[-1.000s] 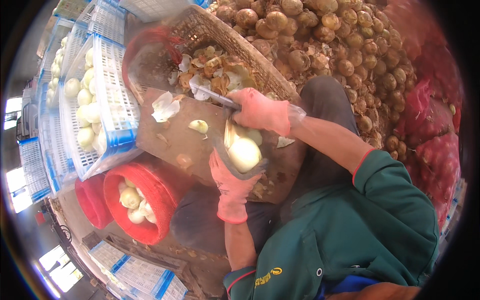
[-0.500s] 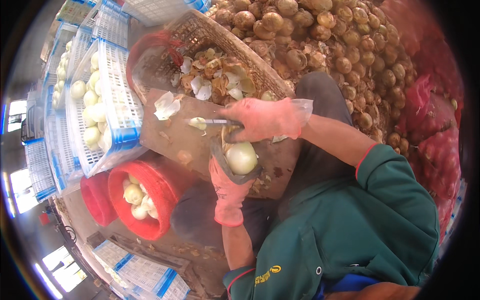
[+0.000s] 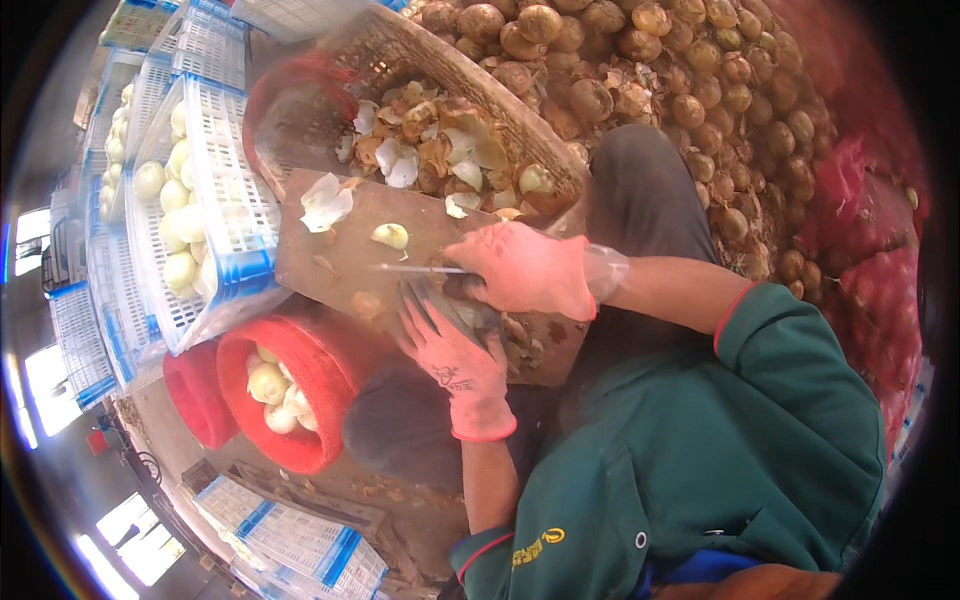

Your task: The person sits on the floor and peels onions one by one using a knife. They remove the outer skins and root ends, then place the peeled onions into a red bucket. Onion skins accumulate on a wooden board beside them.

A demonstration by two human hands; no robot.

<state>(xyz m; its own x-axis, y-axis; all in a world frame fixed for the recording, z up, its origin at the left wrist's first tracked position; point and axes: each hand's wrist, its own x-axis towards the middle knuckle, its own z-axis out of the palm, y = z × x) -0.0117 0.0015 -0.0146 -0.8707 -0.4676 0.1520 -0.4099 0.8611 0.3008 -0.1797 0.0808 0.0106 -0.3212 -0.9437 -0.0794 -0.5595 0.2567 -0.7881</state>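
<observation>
My right hand [image 3: 527, 268], in a pink-and-grey glove, is closed round the handle of a knife [image 3: 412, 268]. The thin blade points left, just above a wooden board [image 3: 318, 262]. Close below it, my gloved left hand [image 3: 455, 355] curls over a peeled onion [image 3: 467, 315], which is mostly hidden under the fingers. A small cut onion piece [image 3: 390, 235] lies on the board beyond the blade. Farther left on the board rests a pale piece of onion skin [image 3: 326, 203].
Beyond the board, a brown crate [image 3: 500, 85] holds onion skins. Unpeeled onions [image 3: 690, 110] are heaped at the far right, beside red mesh sacks [image 3: 870, 270]. At left stand a white-and-blue crate [image 3: 240, 190] of peeled onions and a red mesh bag [image 3: 335, 440] with more.
My left hand has turned over the onion, now covering most of it. The small cut piece, earlier at the knife tip, lies apart on the board. The blade has moved slightly nearer.
</observation>
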